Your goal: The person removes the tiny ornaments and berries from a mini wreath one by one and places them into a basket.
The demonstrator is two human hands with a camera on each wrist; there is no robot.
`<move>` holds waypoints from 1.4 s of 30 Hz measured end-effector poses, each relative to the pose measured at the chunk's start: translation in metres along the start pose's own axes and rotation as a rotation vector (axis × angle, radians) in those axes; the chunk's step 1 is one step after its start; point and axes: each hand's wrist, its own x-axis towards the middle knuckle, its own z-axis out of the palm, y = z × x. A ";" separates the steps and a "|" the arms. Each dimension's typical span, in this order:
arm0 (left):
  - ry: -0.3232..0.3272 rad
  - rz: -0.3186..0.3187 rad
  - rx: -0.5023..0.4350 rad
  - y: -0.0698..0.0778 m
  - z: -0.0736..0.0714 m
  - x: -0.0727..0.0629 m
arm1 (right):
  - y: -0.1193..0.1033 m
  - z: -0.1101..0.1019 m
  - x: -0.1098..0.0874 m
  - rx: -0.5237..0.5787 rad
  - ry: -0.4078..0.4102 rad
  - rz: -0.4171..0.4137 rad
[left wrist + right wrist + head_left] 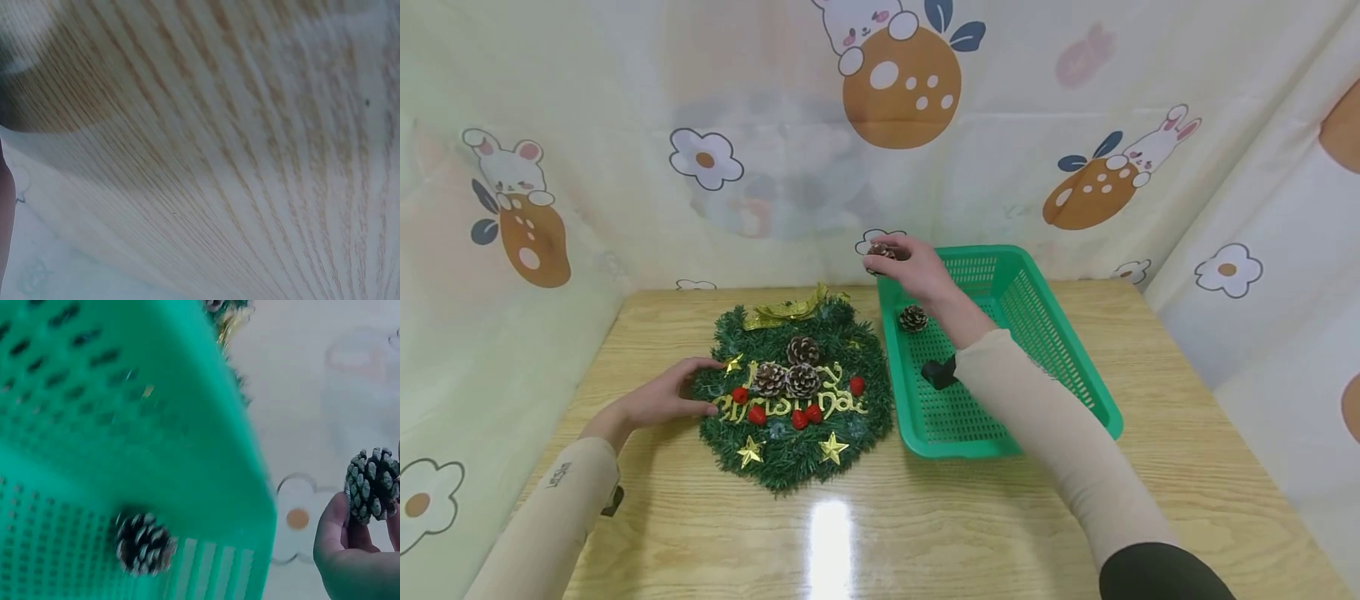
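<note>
Presently: one pinecone (881,250), pinched between thumb and fingers of the right hand (913,267), near the eleven o'clock corner of the green basket (970,449); one wreath (793,433), roughly round, no clear long axis, lying at about seven o'clock from that cone. Left hand (664,396), the nearer to the wreath, thumb and fingers parted wide, touching its nine o'clock rim.
</note>
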 end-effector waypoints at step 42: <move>0.000 0.006 -0.003 -0.004 0.000 0.001 | 0.102 -0.076 0.008 -0.121 0.010 0.302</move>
